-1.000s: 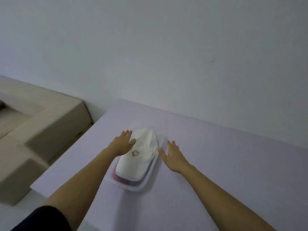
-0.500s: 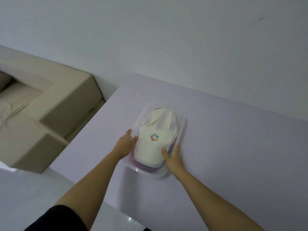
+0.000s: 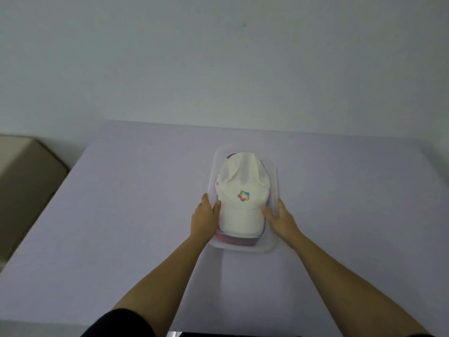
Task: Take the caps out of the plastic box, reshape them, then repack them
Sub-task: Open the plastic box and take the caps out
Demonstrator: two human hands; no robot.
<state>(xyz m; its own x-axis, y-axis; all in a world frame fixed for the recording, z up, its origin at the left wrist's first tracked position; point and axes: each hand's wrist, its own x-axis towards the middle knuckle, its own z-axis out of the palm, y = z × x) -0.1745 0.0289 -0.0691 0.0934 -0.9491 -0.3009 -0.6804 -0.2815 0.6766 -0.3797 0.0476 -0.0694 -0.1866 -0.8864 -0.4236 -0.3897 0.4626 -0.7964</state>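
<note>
Since half a second ago the view has swung round: the clear plastic box (image 3: 274,181) that lay slanted now sits square in the centre of the frame, and the beige sofa (image 3: 26,178) has slid off to the left edge. The hands are at the near half of the box, as they were then.

The left hand (image 3: 205,215) clasps the left wall and the right hand (image 3: 279,216) the right wall. Each has its fingers (image 3: 205,199) laid along the outside and its thumb hooked over the rim, touching the white fabric cap (image 3: 239,210) with the multicoloured logo. That cap lies on top of the stack inside the box, with red and dark caps (image 3: 228,238) showing under its brim near the lower rim.

The step looks like steadying the box before the first cap comes out. Done well, one hand would keep the wall pressed to the pale lilac surface (image 3: 136,205) while the other slips under the brim and lifts the white cap alone (the stiff brim is the safer hold, since the crown is already creased). Lifting straight up should stop the lower caps dragging along or the light box tipping.
</note>
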